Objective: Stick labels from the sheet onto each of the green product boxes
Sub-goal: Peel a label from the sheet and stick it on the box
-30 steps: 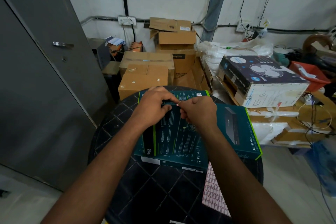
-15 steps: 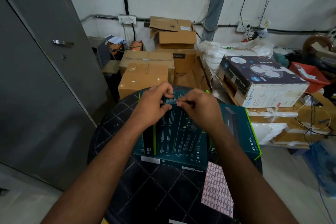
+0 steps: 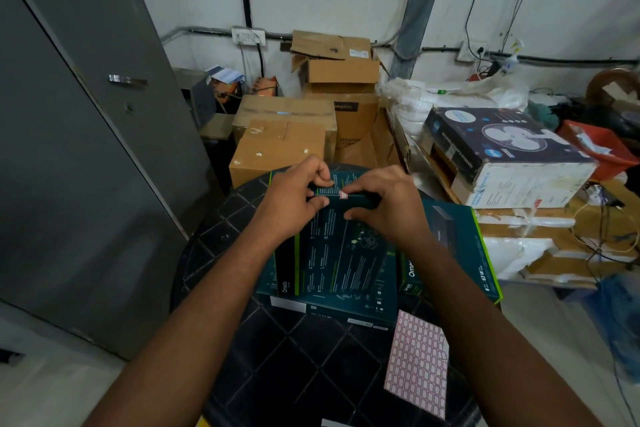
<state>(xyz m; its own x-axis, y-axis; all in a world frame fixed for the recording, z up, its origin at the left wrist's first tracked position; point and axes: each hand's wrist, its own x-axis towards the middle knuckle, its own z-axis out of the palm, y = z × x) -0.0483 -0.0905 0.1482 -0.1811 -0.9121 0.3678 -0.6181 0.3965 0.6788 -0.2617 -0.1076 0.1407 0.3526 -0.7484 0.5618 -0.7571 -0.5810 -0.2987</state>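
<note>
Left hand (image 3: 294, 198) grips the top box (image 3: 341, 253) at its 12 o'clock edge to steady it while right hand (image 3: 384, 204) pinches a label (image 3: 343, 194) onto that edge

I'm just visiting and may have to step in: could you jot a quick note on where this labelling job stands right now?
Left hand: gripping the far edge of the top green box.
Right hand: pressing a small label onto that same edge.
Things: the top green box lies on another; a third green box lies to the right, all on the black table. Label sheet lies near the table's right front.
Done: one label going on.
Left: press it flat, then label the other boxes; whether they carry labels cannot be seen.
</note>
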